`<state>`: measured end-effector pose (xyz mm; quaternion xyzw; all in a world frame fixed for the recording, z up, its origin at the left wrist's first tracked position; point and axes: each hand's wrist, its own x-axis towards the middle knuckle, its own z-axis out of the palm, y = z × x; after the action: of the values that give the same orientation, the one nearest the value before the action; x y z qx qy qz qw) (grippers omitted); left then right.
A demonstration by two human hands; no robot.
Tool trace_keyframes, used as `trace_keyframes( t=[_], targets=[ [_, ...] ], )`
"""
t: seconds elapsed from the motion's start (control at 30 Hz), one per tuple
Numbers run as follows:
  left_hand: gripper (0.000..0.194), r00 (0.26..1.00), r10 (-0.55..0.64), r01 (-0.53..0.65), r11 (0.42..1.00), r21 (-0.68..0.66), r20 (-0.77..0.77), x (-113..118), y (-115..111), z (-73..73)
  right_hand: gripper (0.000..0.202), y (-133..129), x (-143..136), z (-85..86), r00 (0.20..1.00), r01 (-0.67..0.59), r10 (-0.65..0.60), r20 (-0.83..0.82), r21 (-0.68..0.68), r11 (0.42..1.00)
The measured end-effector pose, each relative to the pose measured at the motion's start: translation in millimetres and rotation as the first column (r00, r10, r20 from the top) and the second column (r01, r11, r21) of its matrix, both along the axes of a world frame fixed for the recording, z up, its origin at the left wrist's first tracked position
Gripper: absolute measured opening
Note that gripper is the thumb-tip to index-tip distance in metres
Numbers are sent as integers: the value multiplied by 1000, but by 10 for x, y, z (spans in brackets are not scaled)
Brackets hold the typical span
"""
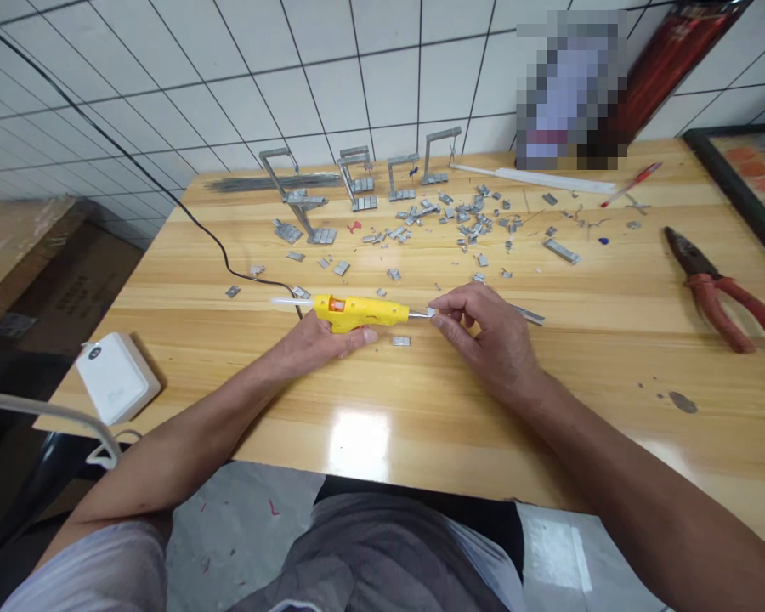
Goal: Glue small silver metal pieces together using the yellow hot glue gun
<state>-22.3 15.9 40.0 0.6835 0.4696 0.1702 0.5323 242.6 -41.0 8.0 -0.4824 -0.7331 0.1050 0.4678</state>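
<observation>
My left hand [331, 340] is wrapped round a yellow hot glue gun [363, 313], which lies level with its nozzle pointing right. A white glue stick [286, 301] pokes out of its back end. At the nozzle tip, my right hand [484, 331] pinches a small grey piece [432, 312] between thumb and fingertips; most of the piece is hidden. Just below the gun lies a small grey block [401, 341] on the table. Past my right fingers rests a grey strip [528, 315].
Several small grey stands [319, 235] line the back of the wooden table [280, 408], with scattered grey pieces [475, 223] before them. Red-handled pliers [707, 280] lie right, near a red pen [631, 185]. A white power bank [118, 378] sits left. A black cord [210, 234] runs toward the gun.
</observation>
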Motion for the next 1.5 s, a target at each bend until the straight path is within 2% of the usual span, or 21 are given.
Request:
trace_keyframes(
  t=[0.13, 0.33, 0.5, 0.7, 1.17, 1.5],
  targets=[
    [35, 1000, -9, 9, 1000, 18, -4, -13, 11, -13, 12, 4, -4, -6, 1000, -9, 9, -10, 28, 1000],
    [34, 1000, -3, 4, 1000, 20, -11, 10, 7, 10, 11, 4, -3, -4, 1000, 6, -6, -10, -4, 1000],
    [33, 1000, -5, 5, 1000, 21, -2, 28, -6, 37, 12, 6, -9, 1, 1000, 7, -6, -11, 20, 1000],
    [32, 1000, -4, 5, 1000, 26, -24, 16, 4, 24, 11, 0, -12, -10, 1000, 15, -15, -14, -17, 1000],
    [34, 1000, -8, 8, 1000, 12, -27, 21, 3, 40, 10, 2, -7, 0, 1000, 11, -11, -11, -9, 1000],
    [35, 1000, 10, -10, 1000, -2, 6, -20, 11, -25, 11, 4, -24, -12, 999, 13, -12, -35, 12, 1000]
  ],
)
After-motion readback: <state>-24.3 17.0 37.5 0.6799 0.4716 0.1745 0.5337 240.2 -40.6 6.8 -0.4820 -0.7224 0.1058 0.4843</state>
